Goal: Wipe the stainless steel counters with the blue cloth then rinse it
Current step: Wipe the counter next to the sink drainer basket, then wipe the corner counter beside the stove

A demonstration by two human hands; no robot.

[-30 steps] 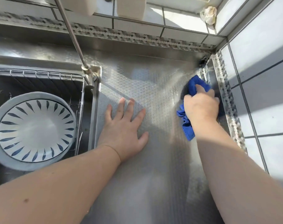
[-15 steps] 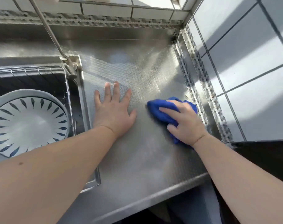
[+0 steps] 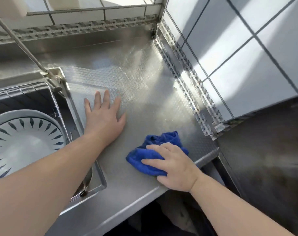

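Observation:
The stainless steel counter (image 3: 141, 86) has an embossed surface and fills the middle of the head view. A crumpled blue cloth (image 3: 155, 152) lies on it near the front edge. My right hand (image 3: 175, 166) presses down on the cloth with fingers curled over it. My left hand (image 3: 104, 120) rests flat on the counter beside the sink, fingers spread, holding nothing.
A sink (image 3: 64, 106) at the left holds a wire rack and a white plate (image 3: 24, 145) with dark blue leaf marks. A faucet pipe (image 3: 18, 41) slants over it. Tiled walls (image 3: 230, 48) close the back and right. A dark surface (image 3: 267, 150) adjoins at the right.
My right hand has dragged the cloth from the far right corner back toward the front edge of the counter. My left hand has stayed flat beside the sink.

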